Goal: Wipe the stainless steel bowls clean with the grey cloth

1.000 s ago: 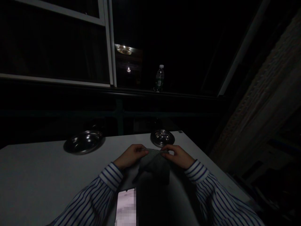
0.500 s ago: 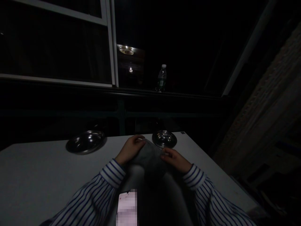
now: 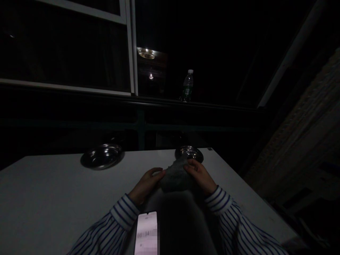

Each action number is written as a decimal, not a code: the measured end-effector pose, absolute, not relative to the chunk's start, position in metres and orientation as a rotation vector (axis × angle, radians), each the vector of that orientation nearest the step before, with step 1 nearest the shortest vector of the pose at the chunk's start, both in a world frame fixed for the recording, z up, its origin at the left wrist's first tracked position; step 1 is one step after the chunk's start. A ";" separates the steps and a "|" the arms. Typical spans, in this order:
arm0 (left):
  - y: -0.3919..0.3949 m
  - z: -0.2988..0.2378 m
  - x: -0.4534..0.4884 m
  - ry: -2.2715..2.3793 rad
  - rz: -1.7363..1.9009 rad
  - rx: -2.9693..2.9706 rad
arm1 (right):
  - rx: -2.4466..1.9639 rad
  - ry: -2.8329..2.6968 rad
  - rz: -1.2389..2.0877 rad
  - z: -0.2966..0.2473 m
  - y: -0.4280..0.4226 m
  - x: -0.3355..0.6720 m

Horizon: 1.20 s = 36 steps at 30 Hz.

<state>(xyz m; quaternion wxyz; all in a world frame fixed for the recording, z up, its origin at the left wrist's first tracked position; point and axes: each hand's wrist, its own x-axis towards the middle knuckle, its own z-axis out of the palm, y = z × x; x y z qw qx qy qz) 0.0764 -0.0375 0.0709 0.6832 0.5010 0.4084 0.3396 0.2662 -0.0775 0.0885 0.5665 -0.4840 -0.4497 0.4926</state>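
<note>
A small grey cloth is held above the white table between both hands. My left hand pinches its left edge with curled fingers. My right hand grips its upper right corner, just in front of a small steel bowl. Both sleeves are white with dark stripes. The cloth looks bunched and partly folded between the hands.
A larger steel bowl sits at the table's far edge on the left. A lit phone lies near my left forearm. A plastic water bottle stands on the dark sill beyond. The room is very dark; the table's right edge drops into shadow.
The cloth was spread wider between the hands; now it is gathered smaller. My right hand has moved up and forward, my left hand back toward me.
</note>
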 end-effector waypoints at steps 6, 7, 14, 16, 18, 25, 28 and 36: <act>-0.032 0.071 0.071 0.984 0.869 1.189 | -1.391 -1.138 0.940 0.075 -0.072 0.268; -0.031 0.070 0.070 0.984 0.866 1.216 | -1.415 -1.165 0.899 0.073 -0.071 0.268; -0.023 0.064 0.067 1.055 0.764 1.552 | -1.481 -1.568 0.740 0.075 -0.080 0.274; -0.022 0.065 0.066 1.035 0.722 1.664 | -1.557 -1.658 0.676 0.078 -0.083 0.278; -0.023 0.069 0.067 1.017 0.731 1.764 | -1.598 -1.722 0.608 0.080 -0.087 0.284; -0.039 0.078 0.083 0.836 0.805 1.369 | -1.366 -1.542 0.747 0.082 -0.094 0.300; -0.044 0.071 0.095 0.815 0.846 1.247 | -1.244 -1.237 1.087 0.073 -0.099 0.296; -0.048 0.049 0.102 0.965 0.801 1.127 | -1.224 -1.140 1.170 0.023 -0.107 0.300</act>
